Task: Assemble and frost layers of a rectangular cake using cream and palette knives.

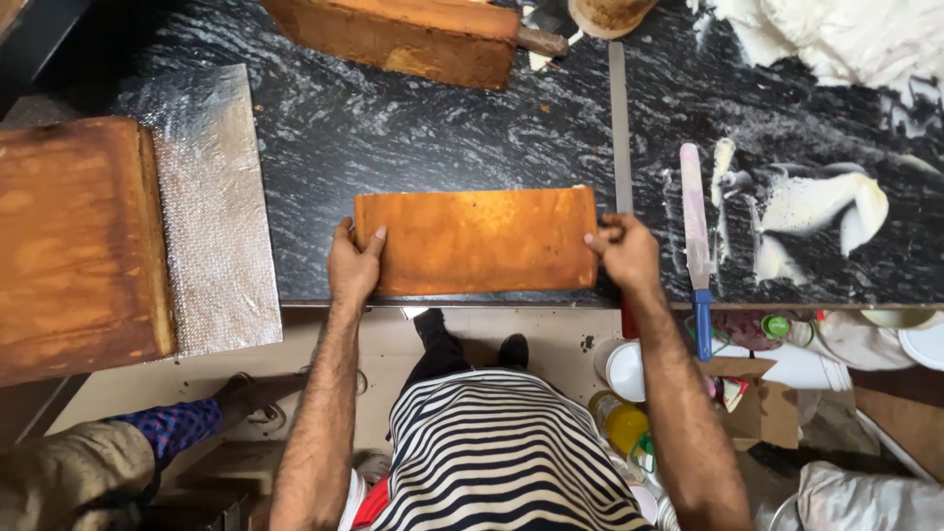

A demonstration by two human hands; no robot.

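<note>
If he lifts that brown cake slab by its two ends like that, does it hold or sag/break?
Likely sags or cracks: the cake slab is long and flat, and the left hand and right hand touch only its short ends, leaving the middle unsupported. Probably light for its size, as sponge tends to be. It won't roll; it lies flat on the dark counter and may slide.

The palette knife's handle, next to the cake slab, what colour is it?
Blue, on the palette knife at the counter's edge; the head view shows it.
</note>
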